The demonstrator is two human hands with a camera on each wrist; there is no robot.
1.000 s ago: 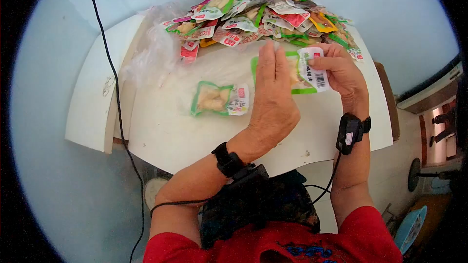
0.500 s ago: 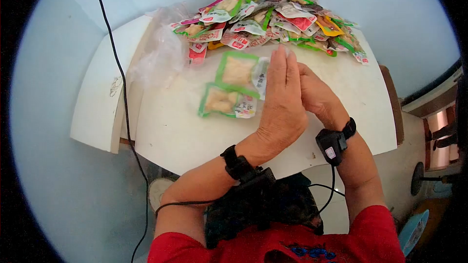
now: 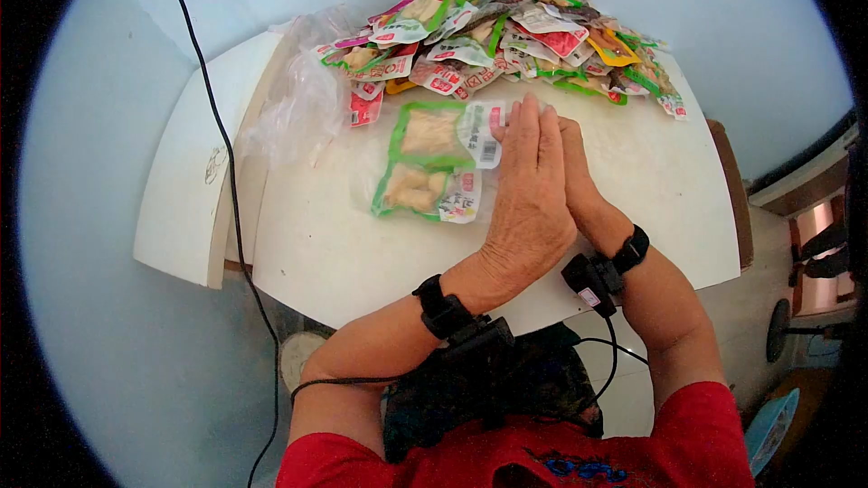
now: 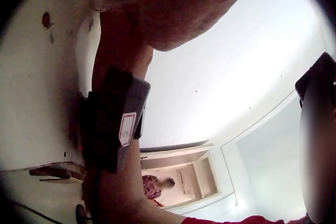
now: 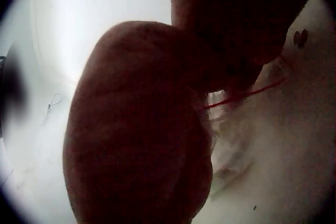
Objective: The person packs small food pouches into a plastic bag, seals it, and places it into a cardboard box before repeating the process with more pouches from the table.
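Observation:
In the head view my left hand stands on edge over the table, its straight fingers side by side. Behind it, largely hidden, is my right hand. A fingertip shows at the white label end of a clear, green-edged food packet, which my right hand pinches. Pale pieces show inside this packet. Its lower edge overlaps a similar packet lying nearer me, whose right end comes close to my left hand. The right wrist view is dark and mostly filled by hand.
A heap of mixed food packets lies along the back of the white table. Left of it sits a crumpled clear plastic bag. A black cable hangs down at the left. The left wrist view shows a person in the background.
My right hand has moved left behind my left hand, carrying the packet from the right to just above the other packet. My left hand stays upright, shifted slightly right and nearer me.

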